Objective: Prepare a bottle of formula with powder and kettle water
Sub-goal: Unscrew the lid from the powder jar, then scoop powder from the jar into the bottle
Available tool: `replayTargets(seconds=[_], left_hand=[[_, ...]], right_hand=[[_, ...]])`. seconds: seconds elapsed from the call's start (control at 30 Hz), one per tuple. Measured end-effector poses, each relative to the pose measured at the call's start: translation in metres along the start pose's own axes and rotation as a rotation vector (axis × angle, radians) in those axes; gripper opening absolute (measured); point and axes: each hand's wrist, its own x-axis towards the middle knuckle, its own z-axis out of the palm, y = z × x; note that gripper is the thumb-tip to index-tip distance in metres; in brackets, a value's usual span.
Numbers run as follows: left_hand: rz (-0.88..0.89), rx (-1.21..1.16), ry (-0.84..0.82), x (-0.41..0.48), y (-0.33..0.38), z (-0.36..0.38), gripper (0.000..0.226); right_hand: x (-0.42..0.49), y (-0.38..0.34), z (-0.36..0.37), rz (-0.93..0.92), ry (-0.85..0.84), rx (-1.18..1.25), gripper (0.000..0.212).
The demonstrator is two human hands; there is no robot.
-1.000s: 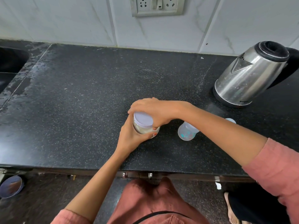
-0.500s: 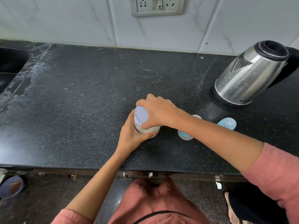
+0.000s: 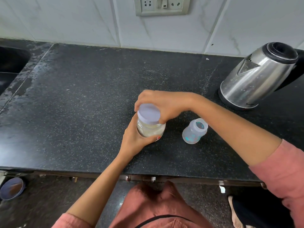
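A clear jar of pale powder stands on the black counter near its middle. My left hand wraps around the jar's body from the near side. My right hand grips the jar's lilac lid from the far side. Just right of the jar stands a small translucent baby bottle, open at the top, with coloured print on its side. A steel electric kettle with a black lid sits at the far right of the counter.
A wall socket plate is on the tiled wall behind. A dark sink lies at the far left. The counter's front edge runs just before my body. A small bowl sits on the floor, lower left.
My right hand has shifted its grip around the lid, from covering it to holding its far rim. My forearm has lifted off the baby bottle, which now shows whole. The jar stays in place.
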Motion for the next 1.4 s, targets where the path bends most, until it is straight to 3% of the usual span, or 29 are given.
replayTargets(seconds=[0.2, 0.47, 0.87, 1.03, 1.13, 1.3, 1.4], left_hand=[[0.061, 0.005, 0.005, -0.001, 0.005, 0.000, 0.078], [0.073, -0.021, -0.009, 0.002, -0.002, 0.001, 0.082], [0.104, -0.047, -0.007, 0.003, -0.006, 0.003, 0.083], [0.104, -0.046, -0.008, 0.002, -0.005, 0.003, 0.083], [0.104, -0.042, -0.006, 0.001, -0.004, 0.003, 0.082], [0.107, -0.038, -0.002, 0.001, -0.001, 0.002, 0.080], [0.105, -0.043, 0.000, 0.000, 0.000, 0.002, 0.079]], right_hand=[[0.020, 0.041, -0.020, 0.166, 0.215, 0.098, 0.072], [0.082, 0.087, 0.006, 0.390, 0.107, -0.025, 0.078], [0.108, 0.102, 0.033, 0.425, 0.086, -0.085, 0.077], [0.092, 0.097, 0.026, 0.419, 0.162, -0.019, 0.083], [0.070, 0.082, 0.012, 0.376, 0.278, 0.085, 0.064], [0.018, 0.030, 0.000, 0.333, 0.420, 0.183, 0.004], [-0.005, -0.003, 0.006, 0.302, 0.372, 0.114, 0.010]])
